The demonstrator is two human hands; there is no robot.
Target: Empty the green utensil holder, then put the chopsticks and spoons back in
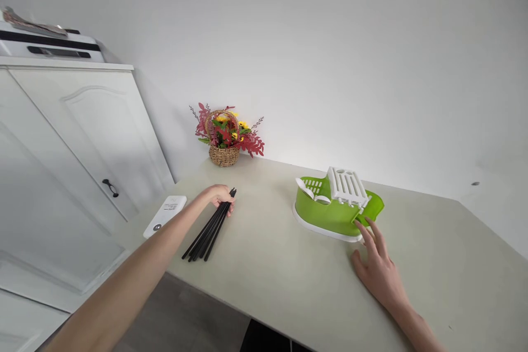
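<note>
My left hand is pinching the black sticks, eleven o'clock, by their far ends; near ends are fanning out, so squeezing evenly matters. Right hand is spreading, empty, by the green rack, one o'clock; contact unclear.

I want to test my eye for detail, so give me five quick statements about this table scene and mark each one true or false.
1. The left hand holds a bundle of black sticks. True.
2. The flower basket stands near the wall. True.
3. The right hand is touching the flower basket. False: it is by the green holder, at the end farther from the black sticks.
4. The slotted rack on the green holder is black. False: it is white.
5. A flat white object lies to the left of the black sticks. True.
</note>
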